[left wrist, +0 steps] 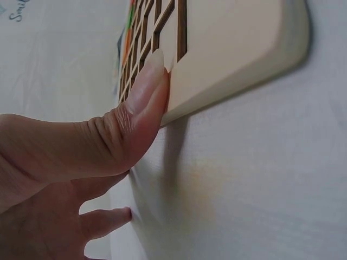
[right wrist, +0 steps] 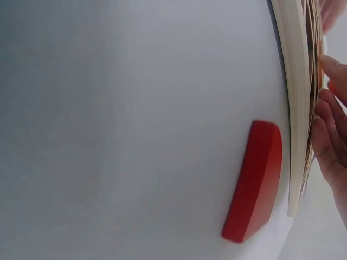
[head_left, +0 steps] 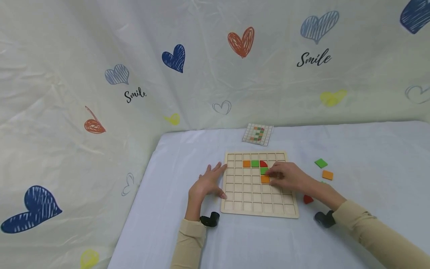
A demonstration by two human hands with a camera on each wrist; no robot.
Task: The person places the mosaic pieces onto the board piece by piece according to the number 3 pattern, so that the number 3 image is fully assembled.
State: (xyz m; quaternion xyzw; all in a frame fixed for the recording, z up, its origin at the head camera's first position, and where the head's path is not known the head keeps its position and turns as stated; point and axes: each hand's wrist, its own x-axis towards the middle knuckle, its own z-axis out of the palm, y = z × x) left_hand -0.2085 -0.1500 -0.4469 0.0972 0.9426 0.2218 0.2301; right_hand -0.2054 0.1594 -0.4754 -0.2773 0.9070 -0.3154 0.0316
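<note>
A wooden grid board [head_left: 242,207] lies on the table. Near its far side are two orange tiles [head_left: 246,163], two green tiles [head_left: 255,163] and a rounded red tile [head_left: 263,163]. My left hand [head_left: 205,185] is spread along the board's left edge; its thumb [left wrist: 143,89] rests on the rim, fingers straight. My right hand [head_left: 290,177] is over the board's right half with fingertips beside the lower green and orange tiles. In the right wrist view a bit of a red tile [right wrist: 333,88] shows between thumb and curled fingers, mostly hidden.
A printed pattern card [head_left: 268,136] lies behind the board. Right of the board are a loose green tile [head_left: 321,163], an orange tile [head_left: 327,175] and a red curved piece [right wrist: 255,181], with another green tile partly behind the right forearm. A heart-printed cloth [head_left: 201,86] hangs behind the table.
</note>
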